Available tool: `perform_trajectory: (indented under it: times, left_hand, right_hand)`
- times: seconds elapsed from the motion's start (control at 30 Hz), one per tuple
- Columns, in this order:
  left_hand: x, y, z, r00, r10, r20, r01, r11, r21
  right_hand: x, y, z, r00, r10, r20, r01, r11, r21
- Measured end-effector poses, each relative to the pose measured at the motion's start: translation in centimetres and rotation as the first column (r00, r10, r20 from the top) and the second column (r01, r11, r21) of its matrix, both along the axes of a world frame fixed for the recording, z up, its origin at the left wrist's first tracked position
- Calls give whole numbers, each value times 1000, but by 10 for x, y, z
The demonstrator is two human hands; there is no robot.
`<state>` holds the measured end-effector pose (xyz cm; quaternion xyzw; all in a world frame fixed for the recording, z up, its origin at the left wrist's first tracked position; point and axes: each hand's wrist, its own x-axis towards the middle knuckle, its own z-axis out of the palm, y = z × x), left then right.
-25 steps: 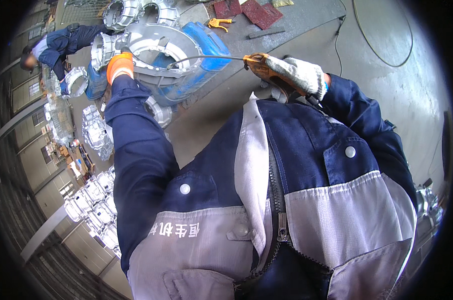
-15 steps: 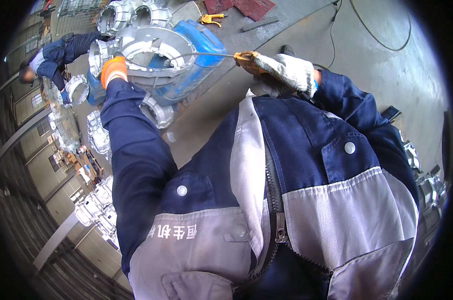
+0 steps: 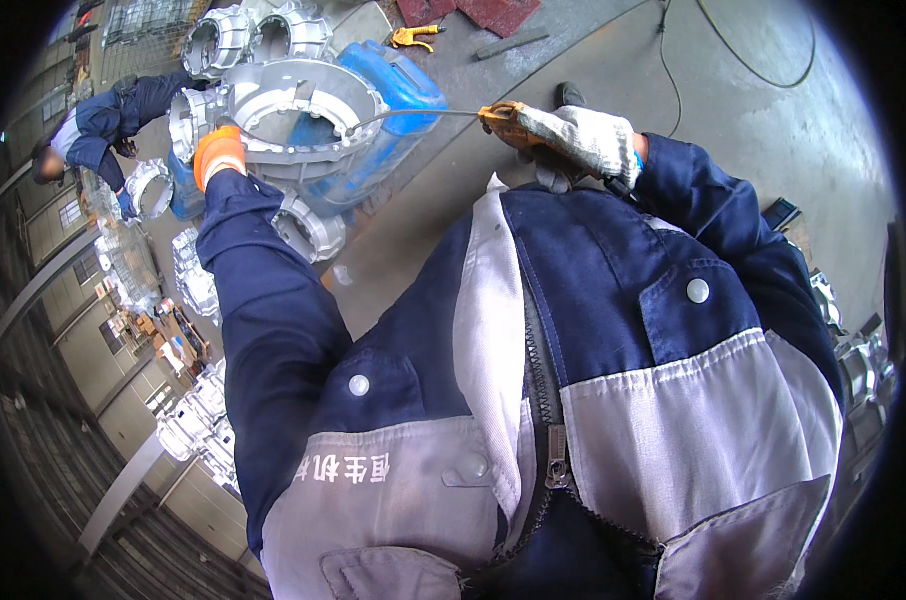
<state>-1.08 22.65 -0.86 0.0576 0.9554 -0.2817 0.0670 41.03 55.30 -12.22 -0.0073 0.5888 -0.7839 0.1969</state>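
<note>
In the upper left of the frame, the casting (image 3: 303,78) is a wide, dull-silver ring with a large round opening, a flat flange and small lugs around its inner edge. It sits over a blue drum (image 3: 403,85), which shows through the opening and to the right.

The left hand (image 3: 219,153), in an orange glove, is at the casting's lower left rim. Its fingers lie close together, pointing up the frame; their tips are hard to make out, so I cannot tell whether they pinch the rim. Most of the casting lies to their right.

At upper centre, the right hand (image 3: 598,140), in a white glove, has its fingers wrapped around an orange tool (image 3: 518,122). A thin, slightly bowed rod (image 3: 423,111) runs left from it to the opening's right edge; I cannot tell whether its tip touches metal. The casting is well apart from these fingers, to their left.

Two smaller rings (image 3: 218,42) stand above the casting.
</note>
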Motion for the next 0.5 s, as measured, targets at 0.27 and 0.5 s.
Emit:
perform_trajectory:
  times: [0.27,0.5]
  left_hand:
    - [7,2,2,997,68,-37,-64,994,85]
    - [17,7,7,1000,-28,10,28,999,-33]
  right_hand:
    - [-8,2,3,998,58,30,-64,972,228]
    - [-11,1,20,931,-46,361,-9,989,148]
